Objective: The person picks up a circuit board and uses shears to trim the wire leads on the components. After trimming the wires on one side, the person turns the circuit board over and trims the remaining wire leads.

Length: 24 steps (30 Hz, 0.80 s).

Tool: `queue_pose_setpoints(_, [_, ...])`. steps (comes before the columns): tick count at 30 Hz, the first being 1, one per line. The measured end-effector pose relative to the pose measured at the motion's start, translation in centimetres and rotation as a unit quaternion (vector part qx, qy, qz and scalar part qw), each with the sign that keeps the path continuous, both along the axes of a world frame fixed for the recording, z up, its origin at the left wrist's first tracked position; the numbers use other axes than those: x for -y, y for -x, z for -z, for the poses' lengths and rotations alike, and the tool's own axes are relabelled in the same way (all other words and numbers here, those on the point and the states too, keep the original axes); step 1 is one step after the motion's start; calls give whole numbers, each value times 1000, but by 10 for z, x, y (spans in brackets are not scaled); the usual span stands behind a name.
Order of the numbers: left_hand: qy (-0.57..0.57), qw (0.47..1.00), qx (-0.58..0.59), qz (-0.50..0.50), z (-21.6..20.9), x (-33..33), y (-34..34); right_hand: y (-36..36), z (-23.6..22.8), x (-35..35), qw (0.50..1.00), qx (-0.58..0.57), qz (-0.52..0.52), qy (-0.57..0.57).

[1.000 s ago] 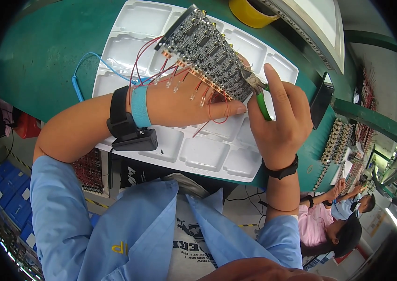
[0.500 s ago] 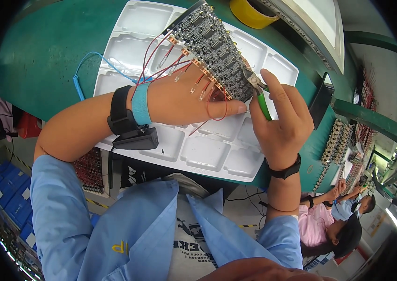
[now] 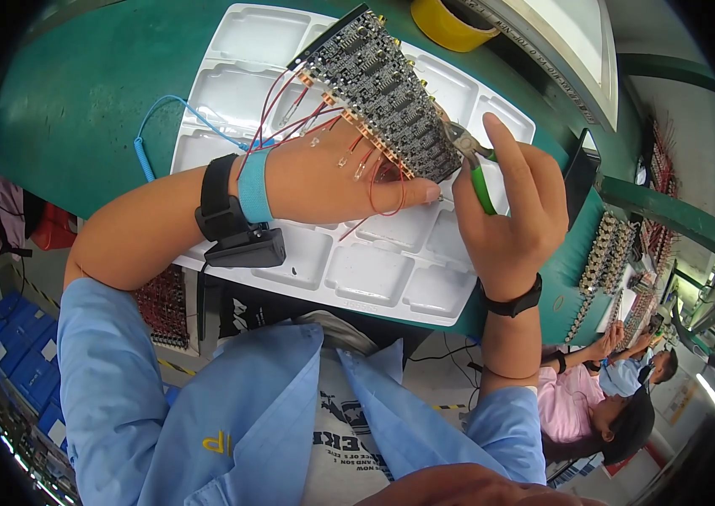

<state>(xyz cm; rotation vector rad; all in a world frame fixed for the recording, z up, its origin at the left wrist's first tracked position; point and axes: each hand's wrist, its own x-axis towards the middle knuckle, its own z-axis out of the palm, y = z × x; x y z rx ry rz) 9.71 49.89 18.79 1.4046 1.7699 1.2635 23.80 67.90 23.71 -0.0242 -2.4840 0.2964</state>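
Observation:
My left hand point(image 3: 332, 181) grips the lower part of a black circuit board panel point(image 3: 383, 88), tilted above the white tray. Its thumb lies near the lower edge, and the other fingers are hidden behind the board. Red wires point(image 3: 269, 110) with small clear parts at their ends hang from the board's left edge. Closed around green-handled cutting pliers point(image 3: 481, 187), my right hand point(image 3: 513, 202) holds their jaws at the board's right edge. Whether the jaws touch a lead there is too small to tell.
The white compartment tray point(image 3: 298, 291) lies on a green table point(image 3: 62, 126). A blue coiled cord point(image 3: 143, 160) runs to my left wristband. Beyond the tray are a yellow tape roll point(image 3: 450, 27) and a phone point(image 3: 578, 177). More boards point(image 3: 606, 257) and co-workers sit at right.
The board has shifted slightly left and down in my left hand. The pliers have turned a little, and my right index finger has lifted and straightened.

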Motion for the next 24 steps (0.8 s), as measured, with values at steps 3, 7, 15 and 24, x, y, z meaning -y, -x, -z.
queue_pose_setpoints(3, [26,1000,-3,7,-2,3,0,0,3,-2,1000,-15,-4,-21])
queue_pose_setpoints(7, [28,999,-27,4,2,2,-4,-1,5,-4,999,-18,-6,-25])
queue_pose_setpoints(15, [7,999,-42,-18,4,2,-5,-4,0,-2,1000,11,2,-13])
queue_pose_setpoints(24, [-78,981,-175,-27,20,3,-5,0,6,-2,999,-16,-8,-34])
